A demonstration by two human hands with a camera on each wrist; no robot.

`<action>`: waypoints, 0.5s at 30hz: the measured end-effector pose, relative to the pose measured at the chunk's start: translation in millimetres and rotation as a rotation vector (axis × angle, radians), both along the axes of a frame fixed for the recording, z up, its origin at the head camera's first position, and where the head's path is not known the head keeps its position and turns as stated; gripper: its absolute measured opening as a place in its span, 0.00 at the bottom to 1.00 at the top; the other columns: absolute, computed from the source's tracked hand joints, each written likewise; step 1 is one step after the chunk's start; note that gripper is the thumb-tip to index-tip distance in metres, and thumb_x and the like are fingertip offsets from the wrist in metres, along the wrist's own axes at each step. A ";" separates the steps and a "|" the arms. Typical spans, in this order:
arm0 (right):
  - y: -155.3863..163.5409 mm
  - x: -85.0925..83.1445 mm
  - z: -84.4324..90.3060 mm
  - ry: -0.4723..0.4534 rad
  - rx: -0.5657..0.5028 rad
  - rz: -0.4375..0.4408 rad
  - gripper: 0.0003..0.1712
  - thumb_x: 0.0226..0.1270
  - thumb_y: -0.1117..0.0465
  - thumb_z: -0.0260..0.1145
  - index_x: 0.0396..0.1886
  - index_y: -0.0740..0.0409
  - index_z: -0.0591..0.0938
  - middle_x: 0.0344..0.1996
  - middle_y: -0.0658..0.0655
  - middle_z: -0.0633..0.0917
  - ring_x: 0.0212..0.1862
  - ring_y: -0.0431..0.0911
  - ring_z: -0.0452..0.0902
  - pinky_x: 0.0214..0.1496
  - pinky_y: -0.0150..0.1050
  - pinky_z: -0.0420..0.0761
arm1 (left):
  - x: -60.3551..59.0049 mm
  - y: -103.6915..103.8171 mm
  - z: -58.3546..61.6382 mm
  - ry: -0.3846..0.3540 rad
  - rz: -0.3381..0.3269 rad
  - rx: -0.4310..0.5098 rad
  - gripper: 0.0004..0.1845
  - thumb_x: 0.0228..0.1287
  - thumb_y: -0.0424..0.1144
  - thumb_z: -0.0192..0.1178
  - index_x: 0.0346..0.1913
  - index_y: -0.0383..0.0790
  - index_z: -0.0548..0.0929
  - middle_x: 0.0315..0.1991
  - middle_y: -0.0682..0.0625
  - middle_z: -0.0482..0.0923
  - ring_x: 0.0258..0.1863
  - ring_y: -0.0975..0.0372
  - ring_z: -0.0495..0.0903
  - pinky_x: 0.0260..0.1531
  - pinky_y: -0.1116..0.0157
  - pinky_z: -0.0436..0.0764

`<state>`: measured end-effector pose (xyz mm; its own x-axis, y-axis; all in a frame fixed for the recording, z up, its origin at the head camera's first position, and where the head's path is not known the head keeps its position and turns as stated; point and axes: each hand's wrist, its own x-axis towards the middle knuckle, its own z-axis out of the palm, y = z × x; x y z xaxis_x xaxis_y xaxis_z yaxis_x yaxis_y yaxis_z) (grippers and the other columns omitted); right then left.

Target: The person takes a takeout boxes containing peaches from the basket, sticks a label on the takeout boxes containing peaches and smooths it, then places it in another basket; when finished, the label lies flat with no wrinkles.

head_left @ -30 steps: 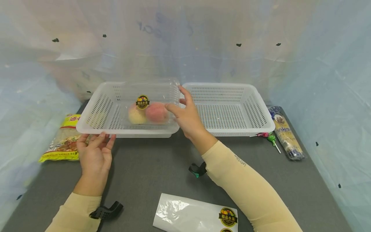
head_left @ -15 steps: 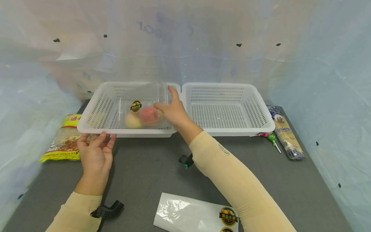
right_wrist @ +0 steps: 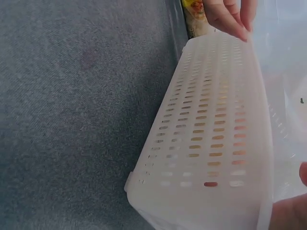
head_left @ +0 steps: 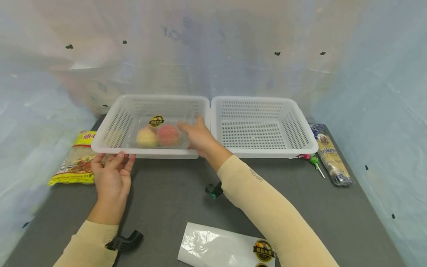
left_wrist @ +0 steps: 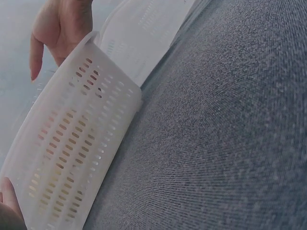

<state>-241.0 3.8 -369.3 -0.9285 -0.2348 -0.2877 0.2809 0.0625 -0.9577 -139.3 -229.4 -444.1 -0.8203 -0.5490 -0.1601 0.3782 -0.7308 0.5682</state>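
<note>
A clear plastic fruit box point(head_left: 156, 121) with a round dark label sits inside the left white basket point(head_left: 115, 128). Through its lid show a red peach point(head_left: 169, 135) and a yellowish one point(head_left: 146, 137). My right hand point(head_left: 199, 136) grips the box's right end, thumb over the top and some fingers hidden down in the basket. With the palm turned up, my left hand point(head_left: 111, 174) holds the basket's front rim near its left corner. The right wrist view shows the left fingertips point(right_wrist: 244, 34) right at that rim.
A second white basket point(head_left: 255, 133) stands close on the right. A yellow food bag point(head_left: 74, 163) lies at left; a pasta pack point(head_left: 330, 155) and lollipops point(head_left: 313, 159) lie at right. A sticker sheet point(head_left: 220, 244) lies in front. Plastic sheeting point(head_left: 213, 48) hangs behind.
My right hand has moved left and down with the fruit box, which was tilted above the basket and is now down inside it. The left hand stays at the rim.
</note>
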 end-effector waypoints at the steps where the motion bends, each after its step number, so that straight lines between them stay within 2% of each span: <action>1: 1.0 0.4 -0.1 -0.003 -0.004 0.010 0.56 0.84 0.52 0.67 0.92 0.50 0.39 0.88 0.60 0.48 0.82 0.61 0.58 0.67 0.62 0.79 | -0.5 -0.2 0.1 0.003 -0.003 -0.002 0.35 0.70 0.15 0.64 0.70 0.45 0.62 0.62 0.37 0.73 0.39 0.51 0.83 0.41 0.54 0.91; 8: 9.9 3.7 4.2 0.012 0.003 0.063 0.53 0.83 0.53 0.68 0.91 0.56 0.45 0.87 0.62 0.53 0.82 0.60 0.57 0.74 0.63 0.71 | -3.8 -2.3 -1.7 -0.023 -0.017 -0.015 0.36 0.71 0.17 0.66 0.70 0.47 0.62 0.66 0.37 0.70 0.43 0.52 0.82 0.45 0.55 0.90; 15: 32.6 7.6 9.9 0.085 -0.015 0.111 0.44 0.85 0.51 0.67 0.89 0.55 0.57 0.80 0.64 0.68 0.78 0.60 0.67 0.66 0.51 0.82 | -8.4 -4.3 -1.9 -0.042 -0.033 -0.011 0.36 0.72 0.17 0.65 0.72 0.47 0.62 0.66 0.37 0.70 0.44 0.51 0.81 0.46 0.55 0.89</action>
<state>-233.4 36.3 -359.4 -0.9174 -0.3414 -0.2044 0.1904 0.0742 -0.9789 -147.7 -233.7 -446.1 -0.8309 -0.5234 -0.1889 0.3291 -0.7360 0.5916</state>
